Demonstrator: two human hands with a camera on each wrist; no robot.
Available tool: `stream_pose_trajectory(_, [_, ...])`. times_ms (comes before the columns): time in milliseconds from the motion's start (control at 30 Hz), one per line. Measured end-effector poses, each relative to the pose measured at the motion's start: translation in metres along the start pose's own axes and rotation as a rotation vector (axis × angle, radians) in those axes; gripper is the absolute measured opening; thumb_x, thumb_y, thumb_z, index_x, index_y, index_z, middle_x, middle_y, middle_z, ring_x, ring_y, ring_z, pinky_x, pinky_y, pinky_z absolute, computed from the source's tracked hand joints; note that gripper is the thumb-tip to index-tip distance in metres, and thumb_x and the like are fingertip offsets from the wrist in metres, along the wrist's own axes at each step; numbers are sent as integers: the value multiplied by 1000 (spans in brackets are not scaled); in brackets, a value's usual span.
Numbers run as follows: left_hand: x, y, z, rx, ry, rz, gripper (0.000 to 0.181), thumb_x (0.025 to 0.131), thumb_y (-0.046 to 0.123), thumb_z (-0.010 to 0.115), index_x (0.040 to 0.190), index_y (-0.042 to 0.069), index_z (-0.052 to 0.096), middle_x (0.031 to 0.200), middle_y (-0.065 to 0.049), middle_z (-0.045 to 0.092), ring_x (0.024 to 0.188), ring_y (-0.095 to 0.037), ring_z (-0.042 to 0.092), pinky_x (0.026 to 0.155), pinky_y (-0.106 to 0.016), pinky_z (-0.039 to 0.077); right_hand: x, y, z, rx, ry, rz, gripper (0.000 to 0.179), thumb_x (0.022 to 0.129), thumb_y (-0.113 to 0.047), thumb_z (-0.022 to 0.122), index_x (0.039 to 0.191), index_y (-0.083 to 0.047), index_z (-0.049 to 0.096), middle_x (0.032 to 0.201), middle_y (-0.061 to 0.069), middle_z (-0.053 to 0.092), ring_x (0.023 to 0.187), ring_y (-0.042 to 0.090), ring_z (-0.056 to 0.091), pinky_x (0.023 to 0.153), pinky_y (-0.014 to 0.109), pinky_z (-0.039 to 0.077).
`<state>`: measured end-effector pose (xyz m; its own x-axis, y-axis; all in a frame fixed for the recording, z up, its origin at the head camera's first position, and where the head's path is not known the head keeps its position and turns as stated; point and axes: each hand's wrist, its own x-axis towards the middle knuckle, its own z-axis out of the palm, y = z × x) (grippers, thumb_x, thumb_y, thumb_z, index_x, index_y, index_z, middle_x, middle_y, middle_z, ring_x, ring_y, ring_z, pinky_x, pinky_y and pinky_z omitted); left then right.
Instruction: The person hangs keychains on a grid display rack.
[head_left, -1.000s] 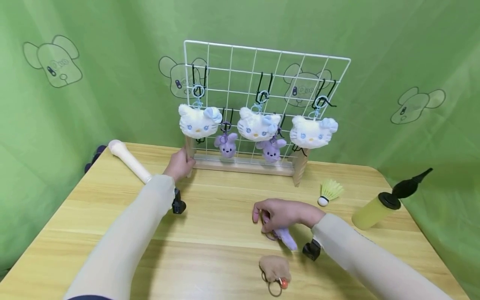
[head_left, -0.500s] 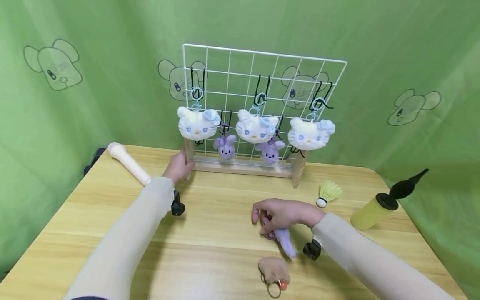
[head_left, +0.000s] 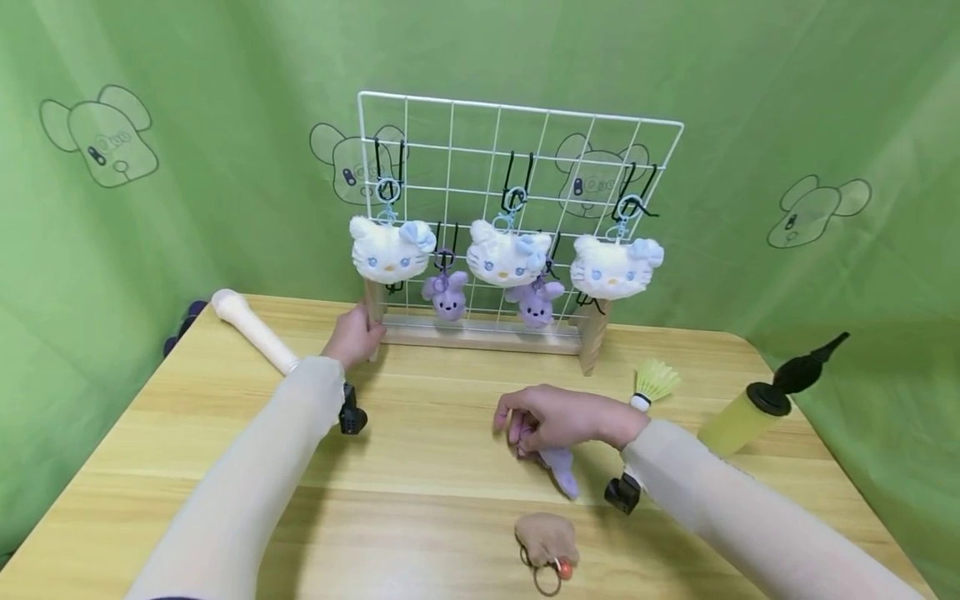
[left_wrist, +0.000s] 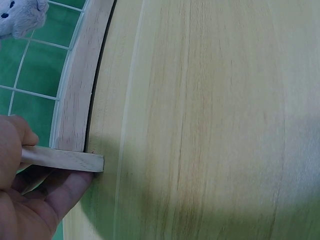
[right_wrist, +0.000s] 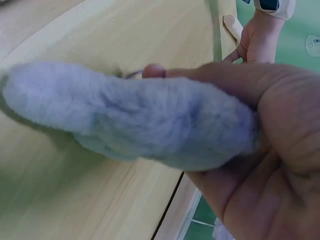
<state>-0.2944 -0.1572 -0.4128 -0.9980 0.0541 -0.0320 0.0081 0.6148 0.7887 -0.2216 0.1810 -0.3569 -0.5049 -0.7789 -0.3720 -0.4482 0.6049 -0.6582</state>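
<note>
My left hand (head_left: 352,337) grips the left wooden leg (left_wrist: 65,160) of a white wire grid rack, thumb on one side and fingers on the other. Just above the table, my right hand (head_left: 558,417) pinches a purple plush keychain (right_wrist: 150,120); its ring is mostly hidden behind the fingers. Three white cat-head keychains, left (head_left: 392,250), middle (head_left: 508,254) and right (head_left: 617,268), hang from black hooks in the upper row. Below them hang two purple rabbit keychains, one to the left (head_left: 448,300) and another (head_left: 536,305) to the right.
A brown plush keychain (head_left: 546,537) with a ring lies nearest the front. To the right are a yellow shuttlecock (head_left: 654,382) and a yellow bottle (head_left: 738,421) with a black nozzle. A pale club-shaped rod (head_left: 255,332) lies at the left. Green curtain (head_left: 750,100) surrounds the table.
My right hand, with the purple plush keychain, has moved slightly left and toward the rack. The plush's dangling end has swung a little. The left hand keeps its grip on the rack leg.
</note>
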Motion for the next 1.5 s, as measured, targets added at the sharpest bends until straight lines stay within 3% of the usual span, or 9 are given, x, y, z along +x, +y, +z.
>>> stream_pose_trajectory(167, [0, -1, 0, 9, 2, -4, 49, 105, 7, 46, 149, -12, 37, 134, -38, 60, 95, -35, 70, 76, -35, 64, 4, -4, -1, -131, 11, -12, 28, 97, 9, 60, 123, 2, 67, 91, 7, 77, 82, 8, 70, 76, 19, 56])
stream_pose_trajectory(300, [0, -1, 0, 26, 8, 14, 46, 105, 8, 47, 146, -13, 41, 129, -38, 62, 94, -36, 69, 78, -38, 64, 7, -6, 0, -220, 43, -27, 22, 98, 7, 59, 114, 0, 72, 91, 4, 75, 83, 4, 64, 78, 20, 55])
stream_pose_trajectory(500, [0, -3, -3, 53, 1, 58, 48, 104, 9, 46, 148, -11, 40, 136, -37, 60, 112, -45, 68, 99, -52, 61, 14, -8, 1, -285, 154, -109, 17, 101, 3, 58, 102, 0, 75, 89, 6, 74, 81, 6, 64, 78, 23, 58])
stream_pose_trajectory(667, [0, -4, -5, 47, -22, 73, 52, 106, 12, 47, 153, -9, 37, 144, -37, 56, 126, -49, 63, 109, -56, 56, 20, -8, 0, -282, 263, -96, 16, 103, -2, 60, 104, -3, 75, 94, 4, 71, 87, 7, 61, 82, 25, 58])
stream_pose_trajectory(867, [-1, -8, -7, 39, -33, 111, 55, 109, 15, 48, 156, -8, 34, 146, -36, 54, 129, -50, 61, 110, -57, 54, 32, -7, -4, -214, 335, -97, 15, 105, -7, 58, 104, -6, 73, 95, 4, 72, 88, 7, 63, 83, 25, 57])
stream_pose_trajectory(1100, [-5, -12, -8, -14, -43, 134, 58, 111, 19, 45, 161, -5, 28, 152, -36, 49, 135, -50, 57, 113, -58, 52, 54, -1, -4, -55, 428, -108, 15, 109, -11, 53, 107, -6, 67, 98, 6, 73, 91, 11, 66, 84, 27, 57])
stream_pose_trajectory(1300, [-8, -15, -9, -72, -49, 93, 58, 114, 29, 37, 164, 1, 26, 153, -35, 49, 136, -51, 56, 109, -57, 55, 79, 2, 0, 129, 505, -115, 16, 110, -11, 48, 114, -3, 62, 106, 13, 71, 95, 16, 69, 89, 28, 62])
stream_pose_trajectory(1500, [-5, -17, -8, -108, -29, 46, 66, 114, 45, 25, 161, 0, 33, 154, -34, 49, 139, -49, 54, 115, -57, 50, 104, -8, 0, 308, 567, -120, 18, 110, -10, 49, 120, 0, 60, 111, 18, 71, 90, 15, 70, 84, 29, 65])
